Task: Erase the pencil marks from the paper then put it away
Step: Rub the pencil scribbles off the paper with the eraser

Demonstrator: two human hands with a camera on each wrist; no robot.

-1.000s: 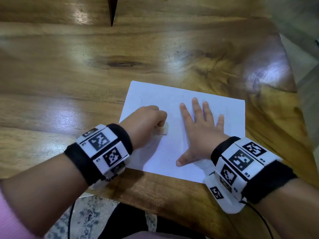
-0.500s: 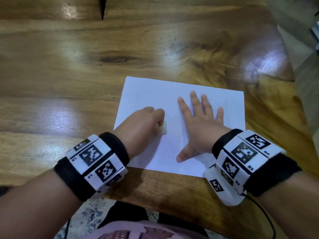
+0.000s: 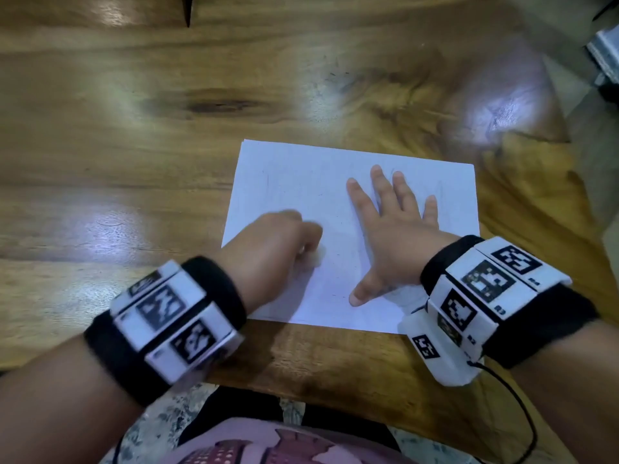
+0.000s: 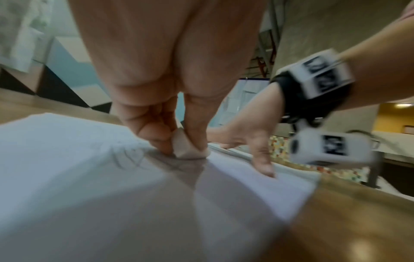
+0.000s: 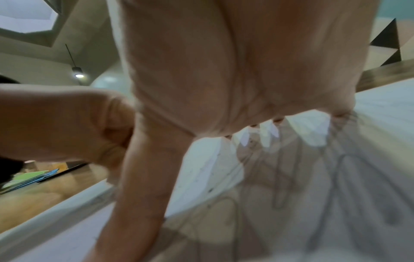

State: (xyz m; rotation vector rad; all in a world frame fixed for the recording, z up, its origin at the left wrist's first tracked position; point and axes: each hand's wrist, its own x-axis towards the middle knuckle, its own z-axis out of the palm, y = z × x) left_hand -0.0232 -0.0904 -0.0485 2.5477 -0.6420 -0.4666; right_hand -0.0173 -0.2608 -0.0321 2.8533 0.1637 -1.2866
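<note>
head: above, looking down | wrists: low, close along hands | shared: paper

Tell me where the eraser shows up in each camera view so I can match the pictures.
Head: the eraser is a blurred pale lump at the left hand's fingertips, left of centre.
Left wrist: centre, pinched and pressed onto the paper.
Right wrist: not visible; only the left hand's fist shows at the left edge.
Shared landmark: the right hand's thumb, flat on the paper.
</note>
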